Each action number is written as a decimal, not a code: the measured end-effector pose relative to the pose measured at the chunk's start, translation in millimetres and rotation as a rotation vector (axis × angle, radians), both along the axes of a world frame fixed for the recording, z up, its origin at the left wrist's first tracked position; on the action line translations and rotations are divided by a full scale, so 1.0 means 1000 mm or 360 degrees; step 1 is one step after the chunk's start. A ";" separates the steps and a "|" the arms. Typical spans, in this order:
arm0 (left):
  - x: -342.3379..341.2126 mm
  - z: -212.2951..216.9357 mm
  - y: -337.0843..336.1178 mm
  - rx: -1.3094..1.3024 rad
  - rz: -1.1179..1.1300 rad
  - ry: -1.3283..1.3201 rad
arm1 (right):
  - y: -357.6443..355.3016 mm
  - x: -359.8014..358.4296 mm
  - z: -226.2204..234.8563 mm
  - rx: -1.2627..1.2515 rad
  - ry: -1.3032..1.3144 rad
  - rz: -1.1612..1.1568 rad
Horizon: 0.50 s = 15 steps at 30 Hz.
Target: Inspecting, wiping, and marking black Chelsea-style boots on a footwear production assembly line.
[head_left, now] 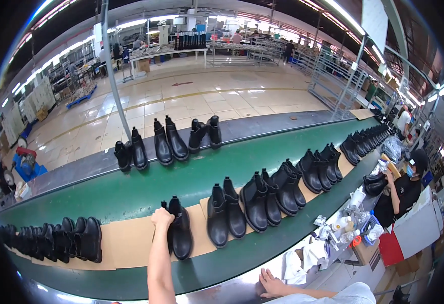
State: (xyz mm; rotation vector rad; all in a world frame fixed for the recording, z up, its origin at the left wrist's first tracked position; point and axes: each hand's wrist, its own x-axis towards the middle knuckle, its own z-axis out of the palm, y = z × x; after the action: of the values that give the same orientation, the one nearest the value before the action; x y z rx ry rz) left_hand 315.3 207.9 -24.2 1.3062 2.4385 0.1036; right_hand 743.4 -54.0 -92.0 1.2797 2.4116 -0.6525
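Observation:
My left hand [162, 218] is closed at the upper part of a pair of black ankle boots [182, 234], its fingers round the top of the left one, which is mostly hidden. The pair stands upright on a cardboard strip [125, 245] on the green conveyor belt [100, 195]. My right hand [270, 283] lies with fingers spread on the metal edge of the bench, holding nothing. Just right of the held pair stands another pair of black boots [225, 215].
More boots [60, 239] line the cardboard to the left, and others [275, 192] run away to the right. Several boots [168, 139] stand along the belt's far side. White cloths [305, 258] and bottles [346, 225] lie at right, near a masked co-worker [401, 187] handling a boot.

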 end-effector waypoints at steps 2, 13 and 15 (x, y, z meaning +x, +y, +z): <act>-0.007 -0.020 -0.008 0.0242 -0.0061 0.0212 | -0.006 -0.002 0.004 0.0004 -0.0029 -0.0039; 0.135 0.081 -0.254 0.0832 -0.1649 0.0246 | 0.002 0.030 -0.002 -0.0201 0.1117 -0.0707; 0.177 0.085 -0.277 0.0739 -0.1967 0.0242 | 0.025 0.024 0.005 -0.0165 0.1477 -0.0804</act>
State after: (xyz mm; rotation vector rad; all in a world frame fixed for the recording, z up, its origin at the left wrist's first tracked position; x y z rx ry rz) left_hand 491.9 -69.3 60.5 2.8286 1.3169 0.2387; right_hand 767.7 -28.6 -86.9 1.8380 2.6095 -1.8241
